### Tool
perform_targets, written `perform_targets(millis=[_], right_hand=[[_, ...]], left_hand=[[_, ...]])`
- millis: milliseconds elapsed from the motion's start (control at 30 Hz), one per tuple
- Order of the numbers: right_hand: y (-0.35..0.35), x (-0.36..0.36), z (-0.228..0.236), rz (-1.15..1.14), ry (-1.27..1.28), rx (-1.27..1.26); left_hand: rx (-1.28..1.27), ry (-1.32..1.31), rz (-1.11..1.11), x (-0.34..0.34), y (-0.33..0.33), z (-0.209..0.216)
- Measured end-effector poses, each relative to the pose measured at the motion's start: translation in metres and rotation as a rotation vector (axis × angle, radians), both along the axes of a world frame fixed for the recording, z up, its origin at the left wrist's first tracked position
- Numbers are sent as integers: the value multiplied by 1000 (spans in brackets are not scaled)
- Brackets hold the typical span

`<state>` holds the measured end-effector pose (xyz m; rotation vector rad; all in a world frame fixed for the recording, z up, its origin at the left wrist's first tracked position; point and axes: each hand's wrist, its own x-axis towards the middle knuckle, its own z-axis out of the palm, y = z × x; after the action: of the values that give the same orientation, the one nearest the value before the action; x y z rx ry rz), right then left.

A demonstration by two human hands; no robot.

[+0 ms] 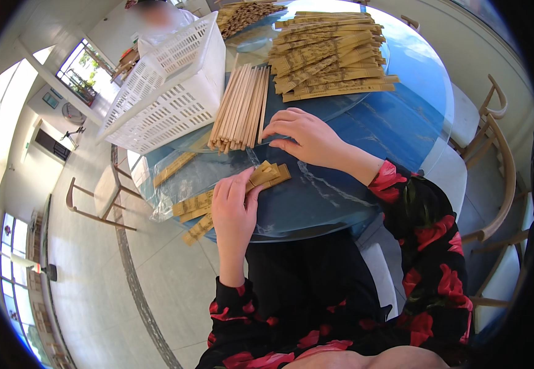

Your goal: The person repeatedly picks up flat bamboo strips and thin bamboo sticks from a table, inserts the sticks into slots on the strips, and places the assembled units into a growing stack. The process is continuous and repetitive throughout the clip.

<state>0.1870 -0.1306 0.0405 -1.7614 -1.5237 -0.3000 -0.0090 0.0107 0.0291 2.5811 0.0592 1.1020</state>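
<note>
My left hand [235, 202] is closed on several narrow brown paper chopstick sleeves [269, 176] near the table's front edge. Printed sleeves fan out on both sides of it. Beyond, a pile of bare wooden chopsticks [240, 111] lies lengthwise on the table. My right hand [307, 139] is at the near right side of that pile, fingers curved and the thumb apart from them. Its fingertips come up to the outermost chopstick; whether they touch it is hard to tell. Farther back rises a large stack of flat brown paper sleeves [328, 55].
A white slatted plastic basket [174, 92] stands left of the chopsticks. Clear plastic film [163, 198] and a loose sleeve lie at the left edge of the blue round table [396, 123]. More chopsticks [242, 17] are heaped behind. Wooden chairs surround the table; a person sits across.
</note>
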Motion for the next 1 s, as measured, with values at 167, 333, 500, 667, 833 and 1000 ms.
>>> perform_targets(millis=[167, 333, 500, 667, 833, 1000], right_hand=[[2, 1, -3, -136, -376, -36], [3, 5, 1, -93, -281, -80], [-7, 1, 16, -108, -260, 130], [-20, 16, 36, -154, -78, 650], [-45, 39, 46, -4, 585, 1143], [-54, 61, 28, 118, 1136, 1176]], left_hand=[[5, -17, -15, 2, 0, 0], [23, -25, -8, 2, 0, -1], [33, -33, -7, 5, -2, 2], [22, -28, 43, 1, -1, 1], [31, -64, 134, 1, 2, -3], [10, -39, 154, 3, 0, -2]])
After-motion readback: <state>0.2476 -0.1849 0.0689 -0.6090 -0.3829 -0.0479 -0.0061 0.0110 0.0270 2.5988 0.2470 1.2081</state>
